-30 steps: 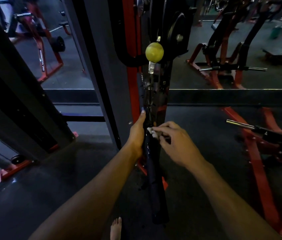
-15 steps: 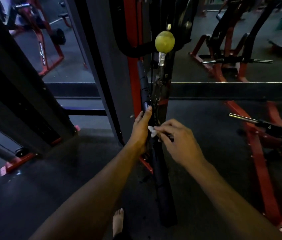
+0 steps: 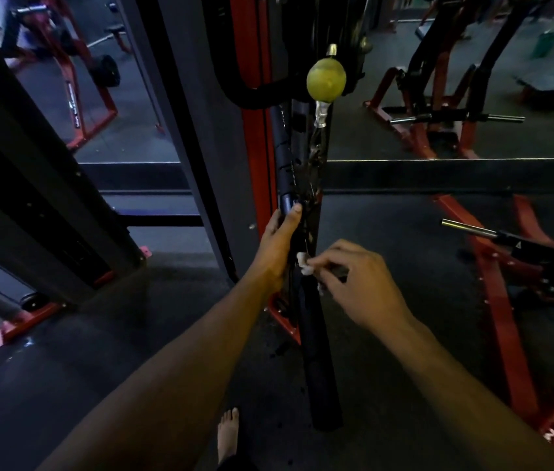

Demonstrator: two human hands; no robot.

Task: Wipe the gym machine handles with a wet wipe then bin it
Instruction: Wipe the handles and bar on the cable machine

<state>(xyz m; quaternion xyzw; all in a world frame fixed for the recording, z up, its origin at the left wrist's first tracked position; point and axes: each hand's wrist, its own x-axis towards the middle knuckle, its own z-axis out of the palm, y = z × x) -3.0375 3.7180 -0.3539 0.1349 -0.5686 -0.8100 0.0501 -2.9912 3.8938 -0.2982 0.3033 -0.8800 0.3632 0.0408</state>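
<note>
On the handle (image 3: 319,362), left hand (image 3: 277,248) still gripping, right hand (image 3: 357,283) still pinching wet wipe (image 3: 303,263), both slightly lower.

A ball (image 3: 326,79) hangs above the handle (image 3: 319,362), a bare foot (image 3: 228,433) below-left.

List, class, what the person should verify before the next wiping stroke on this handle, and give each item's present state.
1. Wet wipe pinched in right hand: ok.
2. Left hand steadies the upper handle: ok.
3. Wipe touching the lower handle: ok.
4. Wipe still damp: cannot tell.
5. Bin within sight: not ok, none in view.
6. Bare foot clear of the handle's end: ok.
</note>
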